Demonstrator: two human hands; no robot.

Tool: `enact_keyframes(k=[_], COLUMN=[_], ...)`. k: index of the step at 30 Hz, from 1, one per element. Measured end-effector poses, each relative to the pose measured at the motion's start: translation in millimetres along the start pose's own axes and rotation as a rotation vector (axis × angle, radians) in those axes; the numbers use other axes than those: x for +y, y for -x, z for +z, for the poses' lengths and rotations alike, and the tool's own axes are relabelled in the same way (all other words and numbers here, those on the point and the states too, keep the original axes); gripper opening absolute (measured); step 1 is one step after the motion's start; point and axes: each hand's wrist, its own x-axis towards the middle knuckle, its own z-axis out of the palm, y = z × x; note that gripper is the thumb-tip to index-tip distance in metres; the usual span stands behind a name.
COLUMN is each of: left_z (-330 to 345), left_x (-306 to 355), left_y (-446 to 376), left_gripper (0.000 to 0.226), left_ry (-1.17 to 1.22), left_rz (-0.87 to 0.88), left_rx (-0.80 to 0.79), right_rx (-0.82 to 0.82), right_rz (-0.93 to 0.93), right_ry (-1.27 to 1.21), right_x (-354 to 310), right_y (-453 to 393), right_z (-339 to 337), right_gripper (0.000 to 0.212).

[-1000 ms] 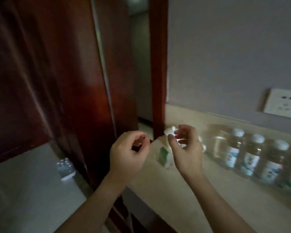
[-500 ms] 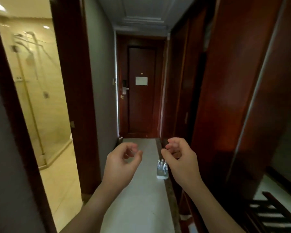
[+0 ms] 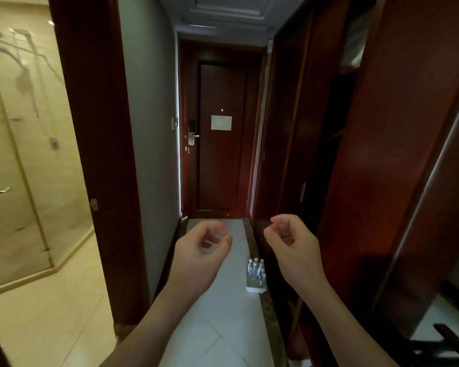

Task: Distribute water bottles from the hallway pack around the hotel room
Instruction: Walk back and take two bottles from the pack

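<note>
Pack of water bottles (image 3: 256,275): on the pale floor tiles (image 3: 223,313) of the hallway, tight against the dark stone border strip (image 3: 265,308) on the right side, between the two hands as seen from the head view and well beyond them.
Pack's long axis: runs down the corridor, toward the entrance door (image 3: 223,160); short side faces the camera.
Bottles in pack: upright, white caps up, in two files (count too small to tell for certain).
Pack writing: pale labels with a blue-green patch on the bottles; no word or brand readable at this size.
Left hand (image 3: 200,256): raised in front of the chest, fingers curled loosely toward the thumb with a gap between, nothing in it.
Right hand (image 3: 293,251): raised at the same height, fingers bent inward in a loose half-curl, thumb apart from them, nothing in it.
Hands to pack: both well apart from it, neither touching.
Entrance door: dark red wood, closed, at the far end of the corridor, facing the camera.
Door notice (image 3: 221,122): pale rectangular sheet at mid-height (print blurred, unreadable), small peephole above.
Door lock (image 3: 192,132): metal plate with lever handle on the door's left edge.
Left side: open doorway onto a bathroom, glass shower screen (image 3: 16,168) with brass-coloured frame, beige tiles.
Right side: dark red wardrobe panels (image 3: 382,154), one bay open and shadowed.
</note>
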Motion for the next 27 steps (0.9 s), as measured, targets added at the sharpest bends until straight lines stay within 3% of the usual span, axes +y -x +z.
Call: enact_keyframes(k=[11,20,27], left_z=[108,150,198], left_x=[-100,-162,-264], left_y=[-183,-339,-447], left_gripper=[0.013,0.011,0.014], left_ry=[-0.025,-0.030,0.056], left_rz=[0.023,-0.065,-0.093], left_rx=[-0.033,0.031,0.015], right_rx=[0.060,-0.042,0.023], right_rz=[0.082,0.051,0.085], right_ry=[-0.176,-0.196,-0.163], right_x=[134,190,267], right_y=[-203,-373,-487], right_z=[59,122,170], right_gripper=[0.012,0.013,0.011])
